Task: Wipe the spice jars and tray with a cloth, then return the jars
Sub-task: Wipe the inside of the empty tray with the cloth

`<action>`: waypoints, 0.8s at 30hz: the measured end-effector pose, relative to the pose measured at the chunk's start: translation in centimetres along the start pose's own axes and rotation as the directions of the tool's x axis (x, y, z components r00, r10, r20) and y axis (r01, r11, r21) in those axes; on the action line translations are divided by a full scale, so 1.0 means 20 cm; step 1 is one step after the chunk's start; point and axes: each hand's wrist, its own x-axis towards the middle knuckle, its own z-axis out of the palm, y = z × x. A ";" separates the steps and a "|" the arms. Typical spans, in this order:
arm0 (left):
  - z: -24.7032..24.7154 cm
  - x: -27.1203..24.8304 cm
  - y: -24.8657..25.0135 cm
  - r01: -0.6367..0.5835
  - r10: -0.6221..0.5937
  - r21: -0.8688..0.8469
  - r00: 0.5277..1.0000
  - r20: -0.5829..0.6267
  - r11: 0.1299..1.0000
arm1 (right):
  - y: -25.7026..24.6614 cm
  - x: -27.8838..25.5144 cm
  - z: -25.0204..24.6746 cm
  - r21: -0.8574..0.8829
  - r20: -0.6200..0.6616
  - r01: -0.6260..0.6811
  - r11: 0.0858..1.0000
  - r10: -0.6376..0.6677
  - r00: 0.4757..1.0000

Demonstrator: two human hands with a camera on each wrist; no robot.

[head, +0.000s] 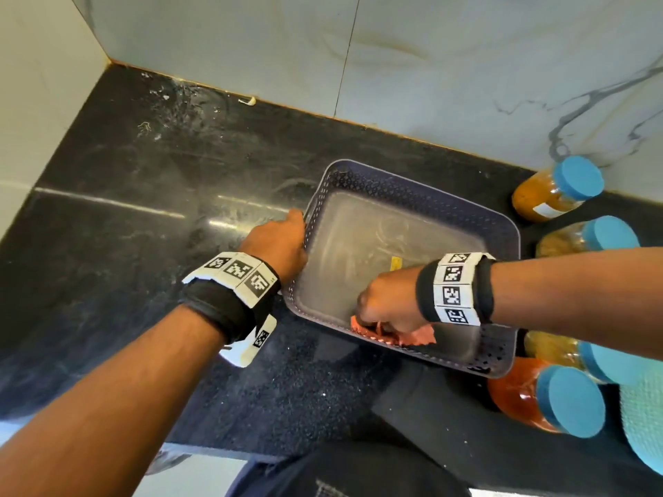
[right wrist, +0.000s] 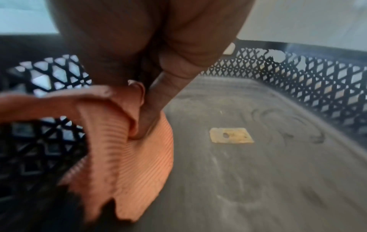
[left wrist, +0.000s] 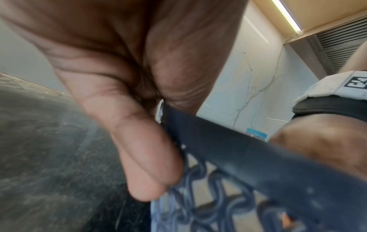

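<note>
A dark blue tray [head: 423,181] with lattice walls sits on the black counter [head: 161,209], with no jars in it. My left hand [head: 283,242] grips its left rim [left wrist: 228,141], thumb outside and fingers over the edge. Inside the tray my right hand [head: 387,303] holds an orange ribbed cloth [head: 401,335] bunched against the floor at the near corner; in the right wrist view the cloth [right wrist: 129,149] is pressed down by a finger. A small yellow sticker [right wrist: 231,135] is stuck to the tray floor. Several spice jars with blue lids stand right of the tray, such as one with orange-yellow contents [head: 559,188].
The marble-patterned wall [head: 430,66] runs behind the counter, which shows white smears at the back left [head: 172,98]. A red-filled jar [head: 549,399] stands near the counter's front edge right of the tray. A teal textured object [head: 642,417] is at the far right.
</note>
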 end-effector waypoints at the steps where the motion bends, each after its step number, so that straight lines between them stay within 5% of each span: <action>1: 0.00 0.00 0.00 -0.008 0.008 0.006 1.000 -0.002 1.000 | -0.01 0.00 -0.01 -0.011 0.003 0.026 1.000 -0.026 1.000; 3: -0.01 0.00 0.01 -0.026 0.026 0.019 1.000 0.009 0.999 | 0.01 0.05 -0.07 -0.006 -0.047 0.038 0.999 -0.038 0.998; 7: -0.04 -0.02 -0.01 -0.015 0.015 -0.006 0.998 0.056 1.000 | 0.14 0.18 -0.18 0.130 -0.325 -0.139 0.982 0.175 0.929; 10: -0.03 -0.05 -0.03 0.009 -0.008 -0.016 0.998 0.058 1.000 | 0.23 0.19 -0.13 0.253 -0.361 -0.212 0.944 0.295 0.885; 15: 0.01 -0.09 0.00 0.018 -0.016 -0.062 0.999 0.036 0.998 | 0.47 0.03 -0.06 0.524 -0.304 -0.469 0.711 0.671 0.677; 17: 0.02 -0.15 0.03 0.020 -0.011 -0.110 0.996 0.087 0.994 | 0.43 0.03 -0.08 0.602 -0.268 -0.433 0.671 0.681 0.682; 19: 0.00 -0.23 0.05 0.061 -0.017 -0.193 0.975 0.224 0.979 | 0.32 0.07 -0.14 0.687 -0.265 -0.304 0.660 0.618 0.740; 21: -0.07 -0.25 0.03 0.180 -0.053 -0.326 0.931 0.362 0.928 | 0.21 0.12 -0.22 0.663 -0.328 -0.193 0.724 0.512 0.794; 24: -0.22 -0.06 -0.01 0.153 -0.127 -0.141 0.975 0.181 0.978 | 0.09 0.20 -0.29 0.475 -0.435 -0.213 0.854 0.438 0.787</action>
